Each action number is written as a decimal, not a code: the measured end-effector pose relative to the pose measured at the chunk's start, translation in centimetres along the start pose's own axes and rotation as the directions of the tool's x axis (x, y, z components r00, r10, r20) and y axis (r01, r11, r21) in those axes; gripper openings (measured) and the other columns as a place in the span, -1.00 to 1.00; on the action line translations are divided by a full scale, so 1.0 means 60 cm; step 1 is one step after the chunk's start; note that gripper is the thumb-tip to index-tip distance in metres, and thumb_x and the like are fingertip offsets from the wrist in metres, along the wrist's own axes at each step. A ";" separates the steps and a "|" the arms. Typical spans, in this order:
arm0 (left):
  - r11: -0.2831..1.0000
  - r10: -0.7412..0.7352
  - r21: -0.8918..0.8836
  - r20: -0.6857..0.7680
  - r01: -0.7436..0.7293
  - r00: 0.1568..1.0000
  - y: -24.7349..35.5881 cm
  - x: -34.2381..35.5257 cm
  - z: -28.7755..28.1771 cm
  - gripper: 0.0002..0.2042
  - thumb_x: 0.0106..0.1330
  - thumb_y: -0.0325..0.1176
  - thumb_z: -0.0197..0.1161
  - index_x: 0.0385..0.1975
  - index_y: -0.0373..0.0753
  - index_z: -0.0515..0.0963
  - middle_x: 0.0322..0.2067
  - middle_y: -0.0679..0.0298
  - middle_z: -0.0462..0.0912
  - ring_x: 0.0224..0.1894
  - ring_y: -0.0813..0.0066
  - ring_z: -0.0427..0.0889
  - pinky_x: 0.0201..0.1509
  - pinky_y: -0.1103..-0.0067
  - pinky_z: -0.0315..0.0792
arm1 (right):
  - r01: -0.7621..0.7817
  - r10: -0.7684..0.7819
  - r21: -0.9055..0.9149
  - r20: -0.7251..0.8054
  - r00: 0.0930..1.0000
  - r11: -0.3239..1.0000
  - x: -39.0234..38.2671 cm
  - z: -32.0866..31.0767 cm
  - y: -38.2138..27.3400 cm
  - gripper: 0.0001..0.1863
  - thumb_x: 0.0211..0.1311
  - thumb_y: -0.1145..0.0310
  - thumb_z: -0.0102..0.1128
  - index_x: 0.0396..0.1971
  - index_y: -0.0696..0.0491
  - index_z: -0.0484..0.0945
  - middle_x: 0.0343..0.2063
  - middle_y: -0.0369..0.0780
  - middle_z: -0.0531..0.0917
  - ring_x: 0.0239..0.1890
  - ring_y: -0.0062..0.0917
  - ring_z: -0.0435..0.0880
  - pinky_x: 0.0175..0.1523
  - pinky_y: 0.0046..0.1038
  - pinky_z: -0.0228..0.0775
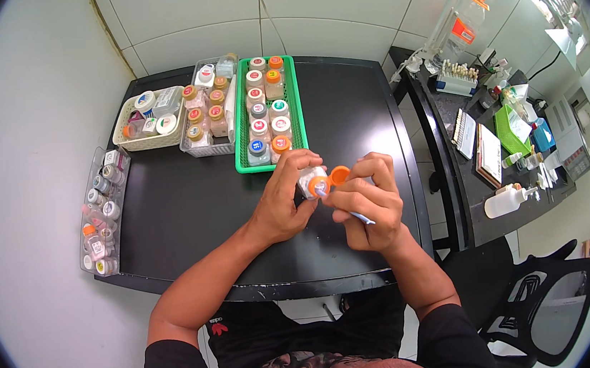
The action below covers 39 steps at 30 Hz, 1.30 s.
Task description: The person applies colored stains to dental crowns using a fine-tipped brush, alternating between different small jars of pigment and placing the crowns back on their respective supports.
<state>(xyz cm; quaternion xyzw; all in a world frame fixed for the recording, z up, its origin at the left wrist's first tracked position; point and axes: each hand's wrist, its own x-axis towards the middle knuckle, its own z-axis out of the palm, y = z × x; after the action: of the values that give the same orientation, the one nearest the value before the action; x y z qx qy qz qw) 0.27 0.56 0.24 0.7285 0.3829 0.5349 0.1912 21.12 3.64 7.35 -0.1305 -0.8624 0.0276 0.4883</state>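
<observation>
My left hand (283,198) is closed around a small clear jar (306,178) with white contents and an orange rim, tilted toward my right hand. In my right hand (374,201) is a slim pale-blue stick-like tool (363,218). Its far end reaches the jar's mouth; whether it is a brush or a spatula I cannot tell. An orange cap (339,174) shows its hollow side by my right fingertips, and whether they grip it or it hinges on the jar is unclear. Both hands are above the black table, just in front of a green basket (243,157).
The green basket holds two rows of capped jars. Left of it stand a clear bin (209,150) of jars, a cream basket (154,141) and a long clear tray (108,225). On the right, a side table (479,226) bears a white pump bottle (504,203) and notebooks; a chair (537,302) stands below.
</observation>
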 end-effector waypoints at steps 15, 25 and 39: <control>0.979 -0.200 0.036 0.000 0.200 0.980 0.001 -0.009 0.007 -0.34 0.28 -0.50 0.61 0.28 -0.27 0.32 0.06 0.03 0.67 0.09 0.15 0.80 0.17 0.36 0.69 | -0.032 0.031 0.012 0.034 0.999 0.999 -0.001 0.005 0.002 -0.81 0.12 0.29 0.55 -0.30 0.02 0.75 -0.41 -0.35 0.76 -0.26 -0.35 0.50 0.01 -0.17 0.32; 0.996 -0.081 -0.040 -0.022 0.080 0.996 0.001 -0.001 0.002 -0.43 0.30 -0.52 0.54 0.33 -0.33 0.56 0.21 -0.01 0.51 0.18 0.07 0.71 0.31 0.24 0.62 | -0.051 0.051 0.026 0.008 0.999 0.998 0.001 0.003 0.005 -0.74 0.29 0.13 0.58 -0.30 0.02 0.78 -0.45 -0.34 0.72 -0.30 -0.37 0.54 -0.02 -0.23 0.33; 0.993 -0.117 0.008 -0.041 0.117 0.992 0.016 -0.001 -0.001 -0.37 0.24 -0.40 0.69 0.33 -0.28 0.61 0.13 0.09 0.63 0.11 0.14 0.72 0.21 0.32 0.62 | -0.091 0.095 0.085 -0.047 0.994 0.992 -0.001 0.004 0.010 -0.72 0.43 0.13 0.51 -0.30 0.05 0.78 -0.46 -0.35 0.74 -0.34 -0.41 0.60 0.00 -0.25 0.37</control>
<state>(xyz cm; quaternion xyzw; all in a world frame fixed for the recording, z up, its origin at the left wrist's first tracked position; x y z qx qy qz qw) 0.52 -0.07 0.89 0.6949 0.4314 0.5354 0.2107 21.07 4.25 7.09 -0.1509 -0.8408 0.0825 0.5132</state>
